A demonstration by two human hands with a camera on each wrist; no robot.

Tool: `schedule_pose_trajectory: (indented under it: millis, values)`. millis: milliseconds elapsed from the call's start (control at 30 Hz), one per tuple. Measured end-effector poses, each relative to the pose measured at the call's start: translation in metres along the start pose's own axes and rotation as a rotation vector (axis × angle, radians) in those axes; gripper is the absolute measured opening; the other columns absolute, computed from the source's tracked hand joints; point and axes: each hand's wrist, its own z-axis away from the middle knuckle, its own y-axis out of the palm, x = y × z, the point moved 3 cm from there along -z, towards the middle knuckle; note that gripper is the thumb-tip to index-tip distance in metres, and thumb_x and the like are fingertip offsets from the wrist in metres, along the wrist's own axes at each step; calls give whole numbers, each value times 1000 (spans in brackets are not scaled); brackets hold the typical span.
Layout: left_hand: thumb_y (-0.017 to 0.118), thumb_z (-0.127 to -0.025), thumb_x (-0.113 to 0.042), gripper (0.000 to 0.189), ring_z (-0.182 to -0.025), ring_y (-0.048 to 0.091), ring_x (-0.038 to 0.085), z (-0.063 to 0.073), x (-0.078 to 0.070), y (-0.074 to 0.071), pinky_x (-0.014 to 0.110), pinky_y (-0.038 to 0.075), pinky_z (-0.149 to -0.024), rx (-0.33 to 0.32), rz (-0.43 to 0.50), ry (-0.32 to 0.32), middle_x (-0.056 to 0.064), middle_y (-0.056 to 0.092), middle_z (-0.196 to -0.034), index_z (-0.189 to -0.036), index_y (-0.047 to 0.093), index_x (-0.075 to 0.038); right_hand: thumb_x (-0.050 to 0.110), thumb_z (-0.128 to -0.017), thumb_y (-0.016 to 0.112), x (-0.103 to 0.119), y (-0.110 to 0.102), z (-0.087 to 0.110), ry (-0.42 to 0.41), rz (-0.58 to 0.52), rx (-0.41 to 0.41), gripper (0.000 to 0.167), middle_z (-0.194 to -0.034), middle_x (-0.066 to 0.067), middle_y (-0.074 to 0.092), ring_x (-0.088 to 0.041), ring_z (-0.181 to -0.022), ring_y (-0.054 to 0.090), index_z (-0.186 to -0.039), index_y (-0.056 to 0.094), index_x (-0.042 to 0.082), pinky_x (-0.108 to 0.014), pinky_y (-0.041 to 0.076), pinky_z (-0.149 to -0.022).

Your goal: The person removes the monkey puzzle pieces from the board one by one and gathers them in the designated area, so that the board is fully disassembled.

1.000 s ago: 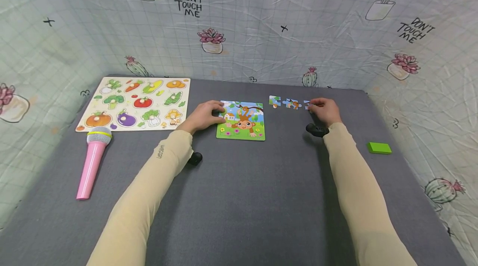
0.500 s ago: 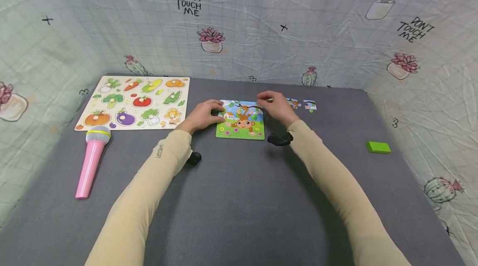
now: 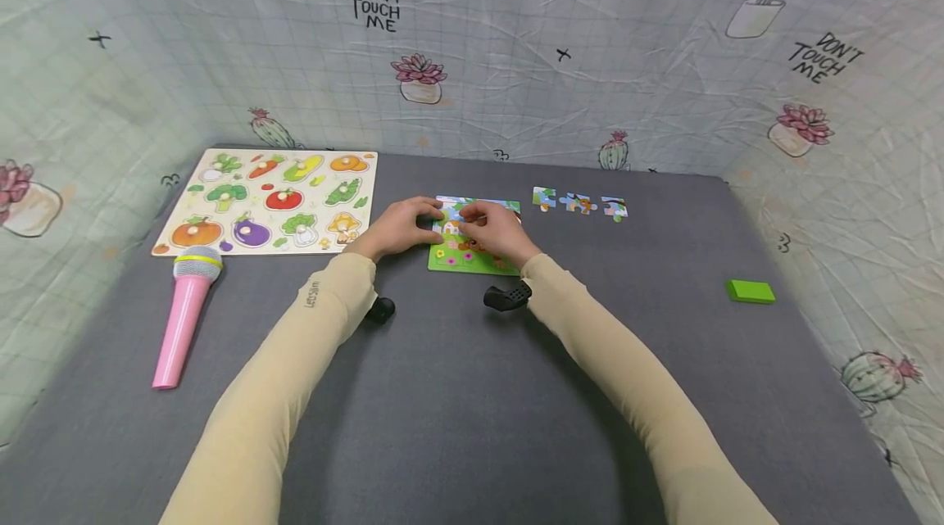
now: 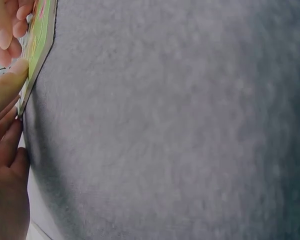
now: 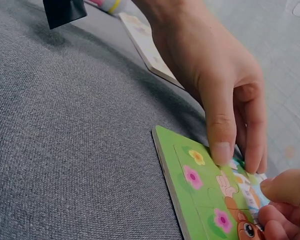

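Observation:
A jigsaw puzzle board (image 3: 478, 263) with a cartoon monkey, flowers and a green border lies flat on the grey table. My left hand (image 3: 401, 228) rests at its left side, with the thumb touching the top near the edge and the fingers by the far corner. Over the middle of the board, my right hand (image 3: 497, 230) has its thumb and bent fingers close to the picture and hides part of it. No piece shows between those fingers. Three loose puzzle pieces lie in a row right of the board: a left one (image 3: 544, 197), a middle one (image 3: 579, 203) and a right one (image 3: 614, 207).
A vegetable picture board (image 3: 320, 214) lies at the back left. A pink toy microphone (image 3: 182, 320) touches or nearly touches its front edge. One green block (image 3: 750, 291) sits near the right edge. Behind the table hangs a patterned cloth (image 3: 509, 91).
My right hand has let go of the rightmost loose piece and moved left, past the row of pieces, to over the monkey board. My left hand has stayed at the board's left edge.

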Motion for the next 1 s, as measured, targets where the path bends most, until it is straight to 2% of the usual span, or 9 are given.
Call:
schedule_pose_trajectory:
  millis: [133, 300, 600, 800, 1000]
  values:
    - [73, -89, -26, 48, -142, 33, 29, 1, 1, 0, 44, 26, -117, 15, -2, 5, 10, 44, -149, -130, 62, -3, 26, -96, 64, 0, 0, -1, -12, 34, 8, 35, -118, -6, 64, -20, -102, 59, -128, 63, 11, -36, 52, -84]
    - [74, -88, -26, 48, -141, 33, 29, 1, 3, -1, 44, 27, -116, 16, 0, 9, 9, 46, -148, -129, 63, -4, 23, -94, 64, 5, 2, -2, -70, 109, 49, 40, -121, -9, 64, -20, -96, 61, -131, 62, 7, -35, 53, -84]
    - [76, -87, -26, 48, -140, 35, 30, 2, 4, -3, 45, 27, -116, 22, -6, 14, 10, 47, -146, -128, 64, -3, 19, -92, 69, 11, 5, -7, -134, 209, 91, 41, -129, -12, 61, -23, -112, 58, -130, 62, 4, -36, 48, -97]
    - [76, -87, -27, 50, -140, 35, 30, 0, 4, -3, 44, 27, -116, 25, -9, 5, 11, 45, -147, -129, 62, -3, 19, -93, 69, 11, 6, -8, -127, 239, 103, 39, -127, -10, 60, -23, -113, 53, -129, 63, 6, -36, 47, -96]
    - [77, -86, -28, 54, -140, 34, 31, 0, 2, -2, 45, 27, -116, 28, -12, 7, 12, 45, -147, -130, 61, -1, 20, -93, 69, 11, 5, -7, -93, 224, 101, 43, -132, -11, 58, -24, -117, 55, -132, 60, 5, -37, 47, -99]
